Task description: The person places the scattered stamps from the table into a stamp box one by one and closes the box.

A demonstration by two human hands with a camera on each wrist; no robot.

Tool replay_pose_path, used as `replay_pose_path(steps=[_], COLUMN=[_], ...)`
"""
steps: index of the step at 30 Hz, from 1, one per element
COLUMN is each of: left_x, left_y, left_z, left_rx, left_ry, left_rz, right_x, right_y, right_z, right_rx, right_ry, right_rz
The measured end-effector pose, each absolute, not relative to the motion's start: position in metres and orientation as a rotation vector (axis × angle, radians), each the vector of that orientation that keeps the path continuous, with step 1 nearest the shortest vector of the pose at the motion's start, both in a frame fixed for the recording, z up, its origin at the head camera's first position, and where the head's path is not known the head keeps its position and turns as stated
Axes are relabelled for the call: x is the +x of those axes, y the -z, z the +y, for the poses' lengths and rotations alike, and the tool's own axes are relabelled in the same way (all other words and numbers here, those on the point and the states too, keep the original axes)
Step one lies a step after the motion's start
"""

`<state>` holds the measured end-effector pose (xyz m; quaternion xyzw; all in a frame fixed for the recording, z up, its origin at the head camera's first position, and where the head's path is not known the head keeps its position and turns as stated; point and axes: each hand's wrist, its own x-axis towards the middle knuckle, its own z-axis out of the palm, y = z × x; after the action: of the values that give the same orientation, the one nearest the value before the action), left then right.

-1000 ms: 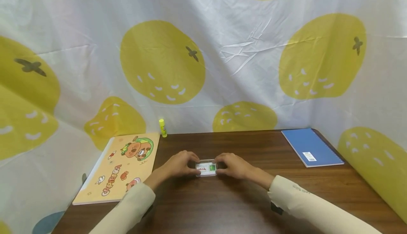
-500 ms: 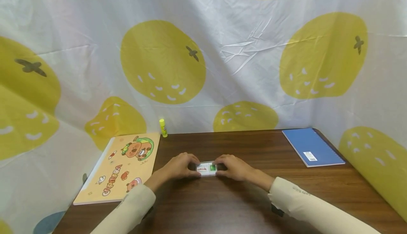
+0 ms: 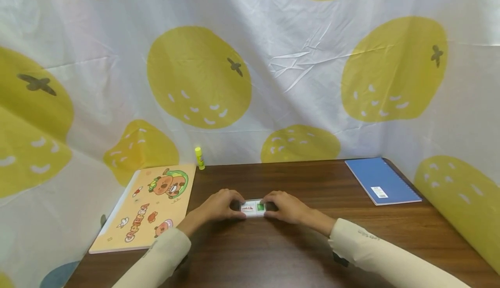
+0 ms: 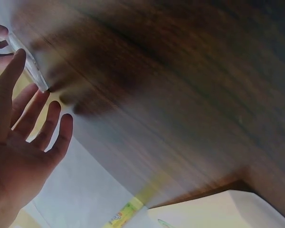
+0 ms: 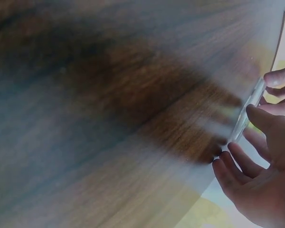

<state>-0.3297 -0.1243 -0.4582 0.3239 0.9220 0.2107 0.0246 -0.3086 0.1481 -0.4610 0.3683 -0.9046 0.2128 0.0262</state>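
A small flat clear plastic case with white, red and green printing lies level at the middle of the dark wooden table. My left hand pinches its left end between thumb and fingers. At the opposite end my right hand grips it the same way. Seen edge-on in the left wrist view, the case sits right at the tabletop beside the left fingertips. In the right wrist view the right thumb lies on top of the case, its index finger at the far edge.
An orange capybara-print drawing pad lies at the left of the table. Behind it a yellow glue stick stands upright at the back edge. A blue notebook lies at the back right. A fruit-print curtain hangs behind.
Both hands have come down very slightly at the case, and less of its clear far edge shows. The grip stays on both ends; the other things have not moved.
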Motion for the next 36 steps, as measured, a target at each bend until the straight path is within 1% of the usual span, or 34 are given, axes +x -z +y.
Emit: replay_pose_path(steps=[11, 25, 36], left_x=[-0.3255, -0.3296, -0.3257], left_y=[0.4593, 0.4596, 0.4541], left_z=[-0.1225, -0.1237, -0.1186], left_rx=[1.018, 1.1, 1.064], left_ry=[-0.642, -0.662, -0.576], left_rz=[2.86, 2.855, 2.88], right_x=[-0.3057, -0.3041, -0.3045], right_y=[0.4637, 0.4617, 0.4612], right_z=[0.1448, 0.141, 0.1425], right_rx=[1.127, 1.139, 1.135], right_ry=[-0.602, -0.558, -0.542], right_rz=[-2.812, -2.755, -2.748])
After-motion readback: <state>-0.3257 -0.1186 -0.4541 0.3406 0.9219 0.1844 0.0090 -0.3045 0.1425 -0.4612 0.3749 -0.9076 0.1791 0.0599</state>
